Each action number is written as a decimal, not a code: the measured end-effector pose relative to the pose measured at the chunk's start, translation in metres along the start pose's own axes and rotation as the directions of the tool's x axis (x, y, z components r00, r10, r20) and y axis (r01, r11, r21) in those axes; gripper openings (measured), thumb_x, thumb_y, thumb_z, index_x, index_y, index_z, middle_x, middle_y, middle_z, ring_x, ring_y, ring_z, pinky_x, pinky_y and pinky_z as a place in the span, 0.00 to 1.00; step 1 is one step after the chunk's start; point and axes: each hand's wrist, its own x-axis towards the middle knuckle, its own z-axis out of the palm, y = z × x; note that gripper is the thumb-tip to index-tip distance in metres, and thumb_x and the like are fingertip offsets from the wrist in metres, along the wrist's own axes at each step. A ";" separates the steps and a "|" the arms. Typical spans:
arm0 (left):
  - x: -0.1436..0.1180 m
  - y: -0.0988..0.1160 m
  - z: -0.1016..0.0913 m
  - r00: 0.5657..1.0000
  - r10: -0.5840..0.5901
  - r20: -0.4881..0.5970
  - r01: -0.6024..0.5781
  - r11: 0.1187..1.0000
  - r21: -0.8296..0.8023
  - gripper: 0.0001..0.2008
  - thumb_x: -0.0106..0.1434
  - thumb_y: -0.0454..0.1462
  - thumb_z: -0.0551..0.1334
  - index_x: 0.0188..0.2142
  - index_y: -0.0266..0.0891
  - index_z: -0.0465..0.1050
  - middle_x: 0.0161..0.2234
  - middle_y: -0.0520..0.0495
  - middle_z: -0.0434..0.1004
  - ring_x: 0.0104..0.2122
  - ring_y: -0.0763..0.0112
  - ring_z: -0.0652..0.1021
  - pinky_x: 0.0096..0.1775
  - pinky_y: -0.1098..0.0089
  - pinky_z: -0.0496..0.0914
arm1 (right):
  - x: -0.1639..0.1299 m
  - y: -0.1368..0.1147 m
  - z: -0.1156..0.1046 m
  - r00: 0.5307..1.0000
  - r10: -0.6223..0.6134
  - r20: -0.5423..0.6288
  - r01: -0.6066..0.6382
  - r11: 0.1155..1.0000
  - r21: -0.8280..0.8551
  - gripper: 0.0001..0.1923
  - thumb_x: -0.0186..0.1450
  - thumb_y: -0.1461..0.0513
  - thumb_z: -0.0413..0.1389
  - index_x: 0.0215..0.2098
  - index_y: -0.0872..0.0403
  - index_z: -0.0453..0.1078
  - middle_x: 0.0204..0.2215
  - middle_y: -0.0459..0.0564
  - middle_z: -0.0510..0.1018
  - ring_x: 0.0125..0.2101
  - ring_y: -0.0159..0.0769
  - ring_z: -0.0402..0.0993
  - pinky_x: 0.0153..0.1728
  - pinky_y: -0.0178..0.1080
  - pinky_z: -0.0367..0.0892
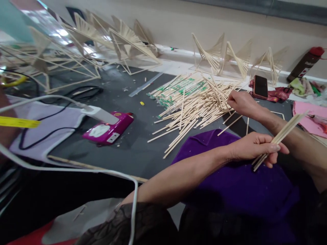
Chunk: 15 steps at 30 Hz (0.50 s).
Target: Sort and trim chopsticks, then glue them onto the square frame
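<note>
My left hand [257, 148] is closed around a small bundle of thin wooden sticks [283, 132] that points up to the right, above a purple cloth [230, 190]. Further away, my right hand [242, 102] rests at the right edge of a big loose pile of sticks [194, 105] on the dark grey table [127, 146]. Its fingers are curled down onto sticks of the pile. Some sticks in the pile still lie in green-printed wrappers [178, 86].
A magenta glue gun [108, 129] with a white cable lies left of the pile, and black cables run beside it. Finished stick frames [122, 44] stand along the wall, with more of them [230, 56] behind the pile. A phone [260, 85] and a bottle [305, 64] lie far right.
</note>
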 end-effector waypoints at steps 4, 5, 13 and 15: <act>0.000 0.000 -0.002 1.000 0.000 -0.007 0.000 1.000 0.023 0.15 0.64 0.46 0.66 0.41 0.36 0.79 0.26 0.52 0.75 0.25 0.76 0.77 0.29 0.75 0.70 | 0.003 0.008 -0.002 0.991 0.107 0.076 -0.120 0.975 0.186 0.11 0.61 0.66 0.50 0.28 0.59 0.75 0.20 0.52 0.77 0.26 0.35 0.73 0.30 0.34 0.60; 0.000 0.000 -0.002 1.000 -0.010 -0.014 0.011 1.000 0.025 0.15 0.63 0.46 0.66 0.41 0.36 0.79 0.26 0.52 0.75 0.25 0.76 0.77 0.29 0.75 0.70 | 0.003 0.010 -0.001 0.987 0.132 0.089 -0.150 0.960 0.238 0.11 0.60 0.66 0.51 0.26 0.58 0.74 0.17 0.50 0.75 0.23 0.34 0.71 0.28 0.34 0.60; -0.001 0.001 -0.001 0.997 -0.024 -0.077 0.025 1.000 0.016 0.19 0.59 0.49 0.69 0.39 0.35 0.78 0.25 0.51 0.75 0.24 0.76 0.77 0.29 0.75 0.70 | -0.003 0.028 0.005 0.983 0.182 0.006 -0.160 0.847 0.507 0.08 0.58 0.64 0.50 0.25 0.56 0.70 0.14 0.45 0.71 0.18 0.29 0.67 0.23 0.32 0.60; -0.001 0.002 -0.002 0.997 -0.020 -0.080 0.021 1.000 0.014 0.20 0.58 0.49 0.69 0.39 0.35 0.78 0.25 0.51 0.75 0.24 0.76 0.77 0.29 0.74 0.70 | -0.009 0.028 0.005 0.989 0.149 0.003 -0.130 0.851 0.509 0.07 0.58 0.65 0.50 0.24 0.56 0.68 0.15 0.45 0.71 0.18 0.29 0.68 0.24 0.32 0.59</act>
